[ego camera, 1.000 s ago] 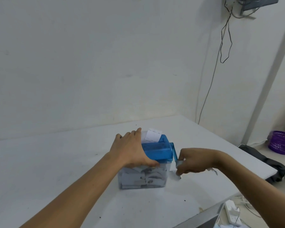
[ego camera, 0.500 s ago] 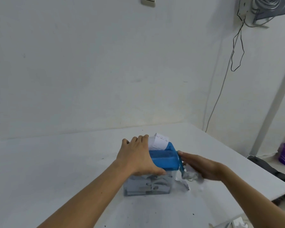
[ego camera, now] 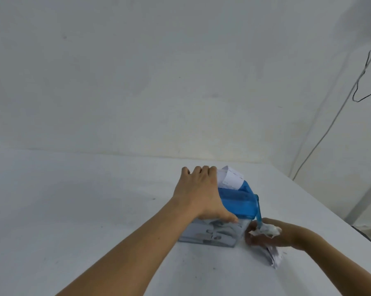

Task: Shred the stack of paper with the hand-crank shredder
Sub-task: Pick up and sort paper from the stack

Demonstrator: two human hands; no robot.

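While you worked at the white worktop, one hand-crank shredder stood on it, blue on top, with one clear bin below holding paper shreds. Your left grip lay across the blue top, four fingers curled over the far edge and the thumb pressed to the near edge, clamping the shredder. One printed slip of paper stood up out of the slot, just beside those fingers. The single blue crank hung down the right side, and your right grip was closed around its lower end, where one crumpled white wad sat against the handle. A small bundle of sheets lay on the worktop under that wrist, too blurred to count. One black cable hung on the wall.
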